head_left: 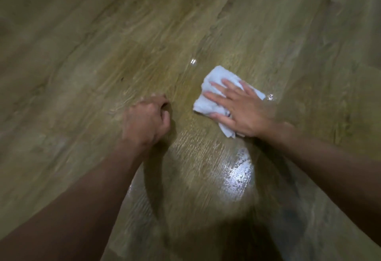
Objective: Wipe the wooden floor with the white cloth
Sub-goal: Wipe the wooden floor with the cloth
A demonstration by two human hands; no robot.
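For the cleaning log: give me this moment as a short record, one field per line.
surface: wooden floor, shiny wet patch near the person
tool: white cloth, crumpled, flat on the floor
right hand: palm down on the cloth, fingers spread, pressing it to the floor
left hand: closed in a fist, knuckles resting on the floor, apart from the cloth
image: some motion blur
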